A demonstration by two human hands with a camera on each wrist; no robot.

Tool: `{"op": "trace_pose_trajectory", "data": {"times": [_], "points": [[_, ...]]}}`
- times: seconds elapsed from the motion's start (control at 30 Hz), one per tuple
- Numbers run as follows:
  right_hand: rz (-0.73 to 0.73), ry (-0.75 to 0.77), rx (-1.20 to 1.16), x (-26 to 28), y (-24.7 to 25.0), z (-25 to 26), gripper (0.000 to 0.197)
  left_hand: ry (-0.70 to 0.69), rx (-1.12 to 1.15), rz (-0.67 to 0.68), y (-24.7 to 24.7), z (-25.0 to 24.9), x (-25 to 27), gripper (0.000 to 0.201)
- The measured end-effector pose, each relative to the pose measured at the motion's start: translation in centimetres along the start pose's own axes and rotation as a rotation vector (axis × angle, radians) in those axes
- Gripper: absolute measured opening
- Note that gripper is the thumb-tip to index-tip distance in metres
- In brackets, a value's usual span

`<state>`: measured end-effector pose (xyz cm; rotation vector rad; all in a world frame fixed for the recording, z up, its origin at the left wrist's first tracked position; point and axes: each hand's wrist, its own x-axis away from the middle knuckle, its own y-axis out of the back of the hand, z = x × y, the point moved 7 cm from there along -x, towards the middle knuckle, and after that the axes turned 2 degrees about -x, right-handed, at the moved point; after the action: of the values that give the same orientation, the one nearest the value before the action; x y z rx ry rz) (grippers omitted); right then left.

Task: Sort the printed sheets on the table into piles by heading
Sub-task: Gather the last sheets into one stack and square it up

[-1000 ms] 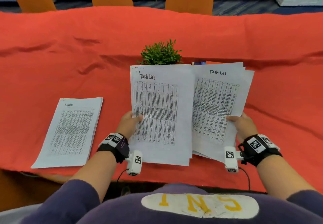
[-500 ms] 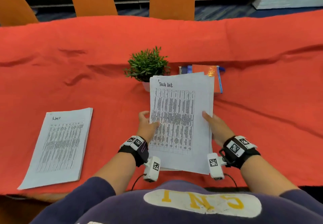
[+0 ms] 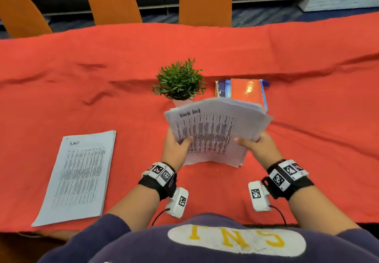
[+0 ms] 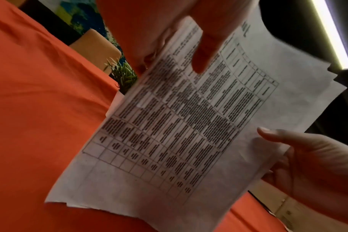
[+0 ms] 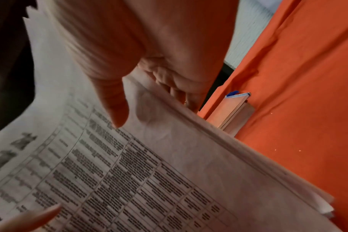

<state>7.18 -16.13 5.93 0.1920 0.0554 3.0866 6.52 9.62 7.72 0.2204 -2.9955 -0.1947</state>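
Both hands hold one stack of printed sheets headed "Task List", tilted with its bottom edge standing on the red tablecloth. My left hand grips the stack's left edge, thumb on the front page. On the right edge, my right hand grips with the thumb on the front and the fingers behind. The left wrist view shows the stack with my left thumb on top; in the right wrist view the stack fans at its edge. A pile headed "Admin" lies flat at the left.
A small potted plant stands just behind the held stack. Beside it to the right lie an orange book and blue books. Three orange chairs line the far side of the table. The table's near edge is by my body.
Two separate "Task List" bundles, one in each hand, were brought together into one stack. It now stands tilted on its bottom edge on the cloth, further from my body.
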Motion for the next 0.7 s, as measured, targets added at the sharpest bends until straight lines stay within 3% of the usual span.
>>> {"op": "trace_pose_trajectory", "data": {"times": [0.17, 0.27, 0.43, 0.53, 0.7], "points": [[-0.083, 0.018, -0.163, -0.1, -0.6, 1.2, 0.037, -0.013, 0.091, -0.055, -0.2, -1.0, -0.2, 0.038], [-0.108, 0.028, -0.160, 0.1, -1.7, 1.7, 0.027, -0.029, 0.098, -0.065, -0.8, -1.9, -0.2, 0.028], [-0.073, 0.078, -0.171, 0.5, -1.9, 2.9, 0.028, -0.095, 0.136, -0.101, 0.0, -2.8, -0.4, 0.034], [-0.027, 0.046, -0.175, 0.3, -1.9, 1.7, 0.040, -0.072, 0.143, -0.089, 0.0, -2.2, -0.2, 0.032], [-0.044, -0.028, -0.109, -0.4, -1.0, -1.0, 0.033, -0.053, 0.152, -0.076, -0.6, -3.1, -0.4, 0.020]]}}
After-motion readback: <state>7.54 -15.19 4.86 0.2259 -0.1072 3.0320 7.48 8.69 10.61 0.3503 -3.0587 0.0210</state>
